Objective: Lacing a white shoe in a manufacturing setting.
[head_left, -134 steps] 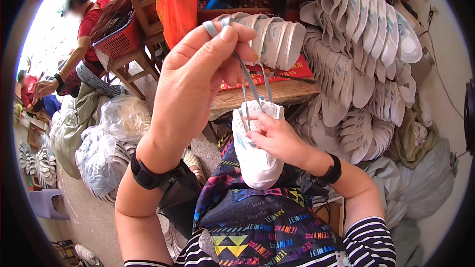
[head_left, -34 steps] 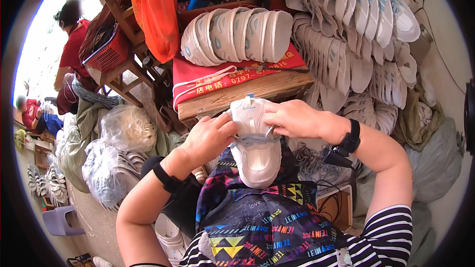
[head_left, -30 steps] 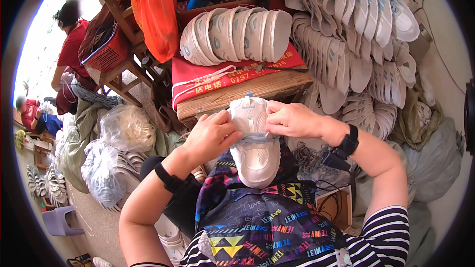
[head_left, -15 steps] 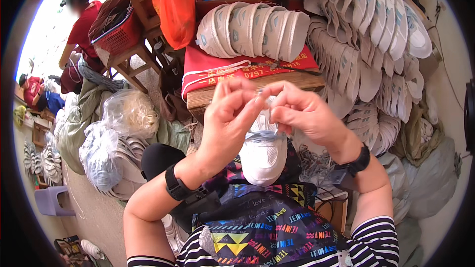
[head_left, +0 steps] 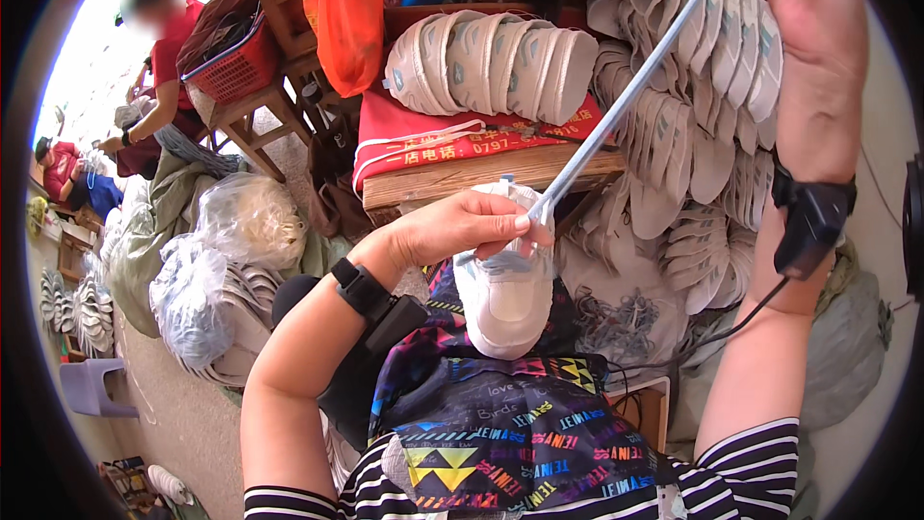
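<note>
A white sneaker (head_left: pixel 507 313) sits at my lap with its toe toward me, partly covered by my left hand. Closed in a pinch over its tongue area, my left hand (head_left: pixel 467 226) grips a pale blue shoelace (head_left: pixel 621 106). The lace runs taut from there up to the right and leaves the picture at the top. My right hand (head_left: pixel 818 34) is raised at the upper right beside that lace, drawing it tight; its fingertips are cut off by the picture's edge. Black bands with small devices circle both wrists.
Ahead, a wooden bench (head_left: pixel 481 183) with a red cloth bears a row of nested shoe uppers (head_left: pixel 491 63). Stacked uppers (head_left: pixel 693 106) rise at the right. Bagged laces (head_left: pixel 202 313) lie left, near a red basket (head_left: pixel 226 63). A person in red (head_left: pixel 178 48) works at the far left.
My right hand has swung from above the shoe far up and right, stretching the lace out. My left hand has come lower, onto the shoe's lacing.
</note>
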Available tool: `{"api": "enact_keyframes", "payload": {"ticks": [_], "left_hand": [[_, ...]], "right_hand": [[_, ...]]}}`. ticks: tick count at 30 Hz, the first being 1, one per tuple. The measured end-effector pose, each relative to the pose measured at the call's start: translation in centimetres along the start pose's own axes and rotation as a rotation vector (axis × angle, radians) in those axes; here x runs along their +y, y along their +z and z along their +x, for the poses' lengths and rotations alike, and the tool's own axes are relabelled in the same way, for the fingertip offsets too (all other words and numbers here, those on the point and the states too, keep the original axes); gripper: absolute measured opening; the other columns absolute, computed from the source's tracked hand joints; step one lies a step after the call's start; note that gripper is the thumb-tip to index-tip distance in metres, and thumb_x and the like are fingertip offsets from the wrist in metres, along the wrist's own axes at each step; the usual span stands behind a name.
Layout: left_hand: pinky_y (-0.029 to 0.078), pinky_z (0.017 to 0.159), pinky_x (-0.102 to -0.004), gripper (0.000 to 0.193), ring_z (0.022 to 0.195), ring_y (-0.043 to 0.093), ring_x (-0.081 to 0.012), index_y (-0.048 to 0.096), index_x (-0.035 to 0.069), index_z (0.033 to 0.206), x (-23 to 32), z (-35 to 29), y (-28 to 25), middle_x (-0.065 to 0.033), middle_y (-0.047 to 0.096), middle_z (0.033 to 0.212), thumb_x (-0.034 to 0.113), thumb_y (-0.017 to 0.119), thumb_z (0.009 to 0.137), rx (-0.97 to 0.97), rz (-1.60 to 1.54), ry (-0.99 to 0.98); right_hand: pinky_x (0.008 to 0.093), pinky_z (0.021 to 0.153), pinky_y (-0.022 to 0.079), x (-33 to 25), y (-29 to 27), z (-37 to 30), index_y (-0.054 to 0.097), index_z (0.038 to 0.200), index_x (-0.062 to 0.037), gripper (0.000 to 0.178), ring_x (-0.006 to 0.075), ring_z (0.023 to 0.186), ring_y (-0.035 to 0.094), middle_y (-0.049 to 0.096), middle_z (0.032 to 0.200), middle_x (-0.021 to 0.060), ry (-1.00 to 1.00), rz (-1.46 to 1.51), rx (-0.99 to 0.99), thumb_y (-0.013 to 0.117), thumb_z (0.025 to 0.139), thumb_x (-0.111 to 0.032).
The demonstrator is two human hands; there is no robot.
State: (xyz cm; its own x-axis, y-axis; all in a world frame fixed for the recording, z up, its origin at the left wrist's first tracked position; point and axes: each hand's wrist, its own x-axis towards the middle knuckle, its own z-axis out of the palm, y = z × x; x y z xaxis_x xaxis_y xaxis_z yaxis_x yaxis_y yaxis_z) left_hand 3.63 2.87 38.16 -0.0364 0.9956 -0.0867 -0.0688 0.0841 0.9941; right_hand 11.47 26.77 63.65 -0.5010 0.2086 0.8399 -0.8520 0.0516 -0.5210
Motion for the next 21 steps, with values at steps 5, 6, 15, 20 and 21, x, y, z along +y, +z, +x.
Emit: {"api": "enact_keyframes", "payload": {"ticks": [5, 6, 15, 20, 21], "left_hand": [[0.033, 0.058, -0.0187, 0.031, 0.064, 0.038, -0.0012, 0.070, 0.006, 0.102, 2.6, 0.2, 0.5, 0.0088, 0.047, 0.071, 0.032, 0.054, 0.103, 0.207, -0.258, 0.087], [0.033, 0.058, -0.0187, 0.031, 0.064, 0.038, -0.0012, 0.070, 0.006, 0.102, 3.0, -0.1, 0.4, 0.0088, 0.047, 0.071, 0.032, 0.054, 0.103, 0.213, -0.262, 0.084], [0.030, 0.055, -0.0194, 0.030, 0.060, 0.035, -0.0027, 0.066, 0.002, 0.097, 3.1, 0.0, 1.3, 0.0063, 0.045, 0.070, 0.027, 0.052, 0.104, 0.420, -0.326, 0.205], [0.032, 0.057, -0.0195, 0.027, 0.064, 0.039, -0.0030, 0.066, 0.002, 0.099, 3.7, -0.7, 2.5, 0.0048, 0.053, 0.077, 0.026, 0.054, 0.103, 0.409, -0.257, 0.219], [0.033, 0.057, -0.0196, 0.026, 0.064, 0.039, -0.0029, 0.065, 0.002, 0.100, 4.1, -0.7, 3.2, 0.0042, 0.056, 0.081, 0.025, 0.053, 0.104, 0.414, -0.299, 0.248]], "right_hand": [[0.0291, 0.065, 0.047, 3.5, -1.9, -7.5, 0.059, 0.118, -0.0078, 0.031, 0.0118, 0.070, 0.055, 0.060, 0.100, 0.0041, -0.281, -1.458, -0.261, 0.069, 0.089, -0.012], [0.0308, 0.065, 0.048, 3.7, -0.4, -10.2, 0.061, 0.112, -0.0079, 0.026, 0.0162, 0.071, 0.058, 0.061, 0.098, 0.0070, -0.087, -1.355, -0.349, 0.068, 0.087, -0.009], [0.0387, 0.067, 0.051, 7.7, 0.4, -28.1, 0.056, 0.100, -0.0078, 0.027, 0.0303, 0.078, 0.061, 0.054, 0.086, 0.0074, 0.303, -1.013, -0.898, 0.070, 0.077, -0.007], [0.0383, 0.061, 0.050, 8.8, 0.1, -30.5, 0.053, 0.098, -0.0058, 0.028, 0.0285, 0.070, 0.059, 0.055, 0.087, 0.0096, 0.122, -1.089, -0.674, 0.070, 0.075, -0.005], [0.0383, 0.061, 0.050, 9.0, 0.0, -31.0, 0.053, 0.098, -0.0058, 0.028, 0.0285, 0.070, 0.059, 0.055, 0.087, 0.0096, 0.121, -1.092, -0.674, 0.070, 0.075, -0.005]]}}
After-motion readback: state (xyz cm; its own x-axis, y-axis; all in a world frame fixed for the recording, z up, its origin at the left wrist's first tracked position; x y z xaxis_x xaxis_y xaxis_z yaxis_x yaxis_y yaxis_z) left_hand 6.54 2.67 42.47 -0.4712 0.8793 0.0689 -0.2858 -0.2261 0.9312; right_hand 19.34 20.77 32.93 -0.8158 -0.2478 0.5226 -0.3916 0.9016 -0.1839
